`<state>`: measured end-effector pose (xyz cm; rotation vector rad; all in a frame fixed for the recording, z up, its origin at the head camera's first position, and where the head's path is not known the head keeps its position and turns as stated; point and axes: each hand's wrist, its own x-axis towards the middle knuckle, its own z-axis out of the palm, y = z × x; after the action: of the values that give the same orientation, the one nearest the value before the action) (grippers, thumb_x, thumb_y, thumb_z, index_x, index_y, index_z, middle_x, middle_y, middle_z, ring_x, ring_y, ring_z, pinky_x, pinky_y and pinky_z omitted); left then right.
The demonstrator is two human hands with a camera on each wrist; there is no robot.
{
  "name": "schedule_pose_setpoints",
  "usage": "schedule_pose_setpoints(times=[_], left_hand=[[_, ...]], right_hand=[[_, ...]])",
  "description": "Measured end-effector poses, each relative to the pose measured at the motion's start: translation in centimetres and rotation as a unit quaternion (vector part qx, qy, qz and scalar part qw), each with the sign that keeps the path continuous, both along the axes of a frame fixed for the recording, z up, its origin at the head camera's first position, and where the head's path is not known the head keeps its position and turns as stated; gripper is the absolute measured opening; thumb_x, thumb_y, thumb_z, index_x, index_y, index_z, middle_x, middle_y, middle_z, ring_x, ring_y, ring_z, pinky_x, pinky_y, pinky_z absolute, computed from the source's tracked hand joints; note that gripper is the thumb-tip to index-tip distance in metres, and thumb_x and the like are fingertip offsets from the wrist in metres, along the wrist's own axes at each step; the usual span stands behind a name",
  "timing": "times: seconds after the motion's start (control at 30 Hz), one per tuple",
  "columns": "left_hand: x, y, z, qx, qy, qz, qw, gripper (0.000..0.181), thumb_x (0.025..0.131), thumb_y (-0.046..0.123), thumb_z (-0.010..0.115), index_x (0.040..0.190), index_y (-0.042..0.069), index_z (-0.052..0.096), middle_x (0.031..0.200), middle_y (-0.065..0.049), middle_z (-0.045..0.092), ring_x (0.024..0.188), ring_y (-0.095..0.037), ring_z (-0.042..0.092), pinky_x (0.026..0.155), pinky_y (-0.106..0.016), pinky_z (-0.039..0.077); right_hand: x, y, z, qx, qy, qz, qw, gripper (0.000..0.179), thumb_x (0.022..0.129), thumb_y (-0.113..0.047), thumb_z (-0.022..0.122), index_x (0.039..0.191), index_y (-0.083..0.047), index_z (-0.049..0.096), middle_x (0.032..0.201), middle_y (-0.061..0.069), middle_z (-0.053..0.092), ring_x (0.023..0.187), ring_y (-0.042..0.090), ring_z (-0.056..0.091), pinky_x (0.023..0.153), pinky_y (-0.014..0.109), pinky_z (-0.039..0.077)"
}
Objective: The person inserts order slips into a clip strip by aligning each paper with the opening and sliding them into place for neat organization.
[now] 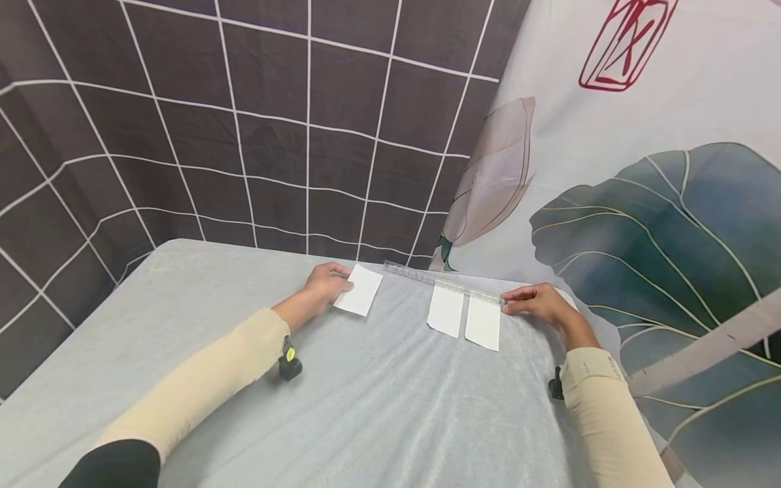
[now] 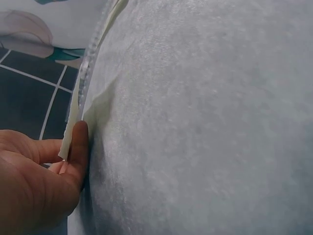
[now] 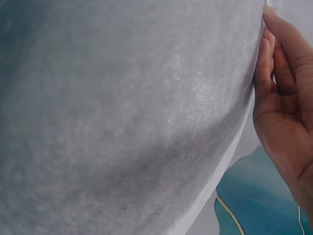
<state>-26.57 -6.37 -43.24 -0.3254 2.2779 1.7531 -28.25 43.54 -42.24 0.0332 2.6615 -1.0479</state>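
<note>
My left hand (image 1: pixel 325 285) pinches a small white paper piece (image 1: pixel 361 291) by its left edge. In the left wrist view the same paper (image 2: pixel 72 122) appears edge-on between thumb and fingers, tilted up off the cloth. A clear ruler (image 1: pixel 410 272) lies slantwise near the far edge of the table. Two more white paper pieces, a left one (image 1: pixel 446 312) and a right one (image 1: pixel 483 325), lie side by side with their top edges at the ruler. At the ruler's right end, my right hand (image 1: pixel 539 305) grips it between thumb and fingers.
A pale grey cloth (image 1: pixel 366 407) with soft wrinkles covers the table. Behind the far edge hangs a dark curtain with a white grid (image 1: pixel 274 149). To the right is a white curtain printed with large leaves (image 1: pixel 659 224). Both wrists wear small black devices.
</note>
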Motion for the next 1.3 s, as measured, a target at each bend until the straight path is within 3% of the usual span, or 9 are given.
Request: schedule_pose_setpoints(times=[0.2,0.5,0.83,1.3], left_hand=[[-0.5,0.5,0.0,-0.002,0.002,0.003,1.0000,0.047,0.103,0.003,0.071,0.150,0.000,0.063,0.149,-0.027,0.064,0.113,-0.029,0.072,0.093,-0.031,0.067],[-0.9,1.0,0.0,0.009,0.007,0.004,0.9999,0.047,0.103,0.001,0.070,0.149,-0.003,0.062,0.147,-0.029,0.065,0.112,-0.030,0.073,0.092,-0.032,0.069],[-1.8,1.4,-0.3,0.010,-0.002,0.004,0.9999,0.047,0.103,0.002,0.071,0.150,-0.002,0.062,0.151,-0.028,0.063,0.123,-0.035,0.073,0.098,-0.034,0.069],[-2.3,2.1,-0.5,0.015,0.007,0.013,0.9998,0.042,0.100,-0.002,0.073,0.140,-0.006,0.065,0.148,-0.029,0.064,0.108,-0.026,0.070,0.087,-0.028,0.068]], right_hand=[[-0.2,0.3,-0.2,0.007,0.001,-0.003,1.0000,0.048,0.095,-0.034,0.094,0.135,-0.011,0.083,0.147,0.014,0.077,0.141,0.035,0.064,0.116,0.047,0.053],[-0.1,0.3,-0.3,-0.010,0.005,-0.001,0.9999,0.047,0.094,-0.030,0.095,0.133,-0.008,0.083,0.140,0.009,0.081,0.142,0.038,0.064,0.119,0.052,0.051],[-0.1,0.3,-0.4,-0.010,0.005,-0.003,0.9999,0.048,0.094,-0.030,0.094,0.135,-0.007,0.082,0.136,0.007,0.083,0.140,0.035,0.065,0.120,0.051,0.052],[-0.3,0.3,-0.3,-0.005,0.004,-0.003,1.0000,0.045,0.095,-0.028,0.094,0.133,-0.008,0.083,0.132,0.002,0.085,0.139,0.032,0.066,0.120,0.053,0.050]])
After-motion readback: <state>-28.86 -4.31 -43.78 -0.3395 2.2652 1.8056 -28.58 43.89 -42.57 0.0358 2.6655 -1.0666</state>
